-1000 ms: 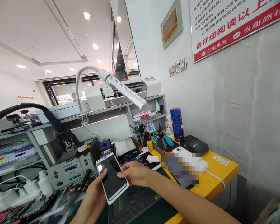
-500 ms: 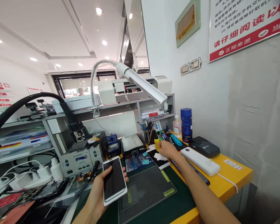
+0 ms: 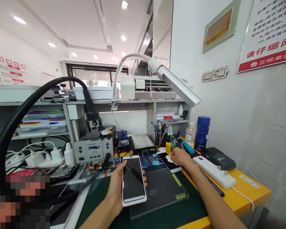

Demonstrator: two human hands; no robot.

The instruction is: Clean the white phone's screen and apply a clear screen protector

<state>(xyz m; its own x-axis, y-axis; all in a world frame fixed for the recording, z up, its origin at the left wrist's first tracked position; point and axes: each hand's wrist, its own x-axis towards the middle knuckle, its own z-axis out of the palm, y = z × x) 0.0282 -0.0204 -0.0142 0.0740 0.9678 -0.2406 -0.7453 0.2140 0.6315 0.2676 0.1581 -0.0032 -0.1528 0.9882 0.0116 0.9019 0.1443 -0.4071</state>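
Observation:
A white-framed smartphone (image 3: 133,181) with a dark screen rests in my left hand (image 3: 115,187), thumb along one edge and fingertips round the other. My right hand (image 3: 181,157) reaches forward, its curled fingers closed at the edge of a crumpled white tissue (image 3: 169,159). Under the tissue lies a second white phone (image 3: 175,169) with a dark face. Just behind that hand, a small yellow bottle (image 3: 168,146) stands upright. A black perforated mat (image 3: 157,190) lies below both hands on the green work surface (image 3: 181,213).
A white power strip (image 3: 214,171), a dark phone and a black box (image 3: 218,158) sit right of my right arm. A blue can (image 3: 202,133) stands by the wall. Soldering equipment (image 3: 92,149) is at the left, with a black hose arching over. A lamp (image 3: 178,86) overhangs the back.
My right hand has let go of the yellow bottle, which now stands on the table, and has come to the tissue. My left hand still holds the phone. The view has turned left.

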